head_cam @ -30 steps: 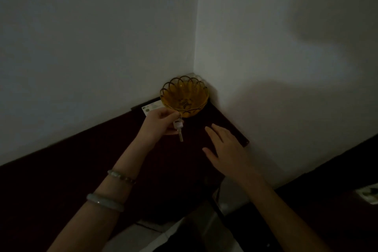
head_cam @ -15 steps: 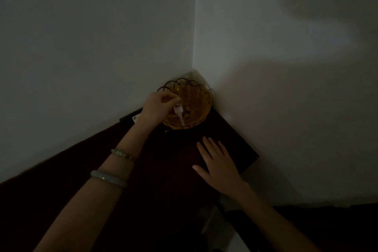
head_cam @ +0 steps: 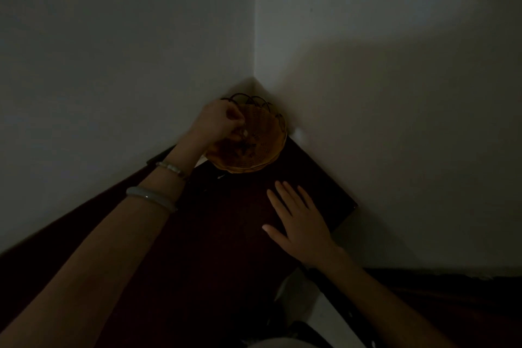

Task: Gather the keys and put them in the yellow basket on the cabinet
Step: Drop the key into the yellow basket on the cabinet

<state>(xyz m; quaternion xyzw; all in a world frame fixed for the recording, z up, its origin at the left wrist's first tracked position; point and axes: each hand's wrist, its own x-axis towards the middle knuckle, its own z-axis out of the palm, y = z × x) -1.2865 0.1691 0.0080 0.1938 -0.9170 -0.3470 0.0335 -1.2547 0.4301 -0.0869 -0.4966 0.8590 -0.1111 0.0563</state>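
The yellow woven basket [head_cam: 267, 133] with a dark looped rim stands in the far corner of the dark cabinet [head_cam: 231, 220]. My left hand [head_cam: 219, 121] reaches into the basket from its left side, fingers pinched on a pale key [head_cam: 245, 132] that hangs low inside the bowl. Dark shapes, seemingly other keys [head_cam: 248, 147], lie on the basket's bottom. My right hand [head_cam: 299, 220] rests flat on the cabinet top in front of the basket, fingers spread, holding nothing.
Two white walls meet right behind the basket. The cabinet's right edge [head_cam: 347, 206] ends close to my right hand. A pale card corner [head_cam: 202, 161] shows under my left wrist. The room is very dim.
My left hand has gone further over the rim and lowered the key deeper into the basket. The view has come closer and tilted down. My right hand stays flat on the cabinet.
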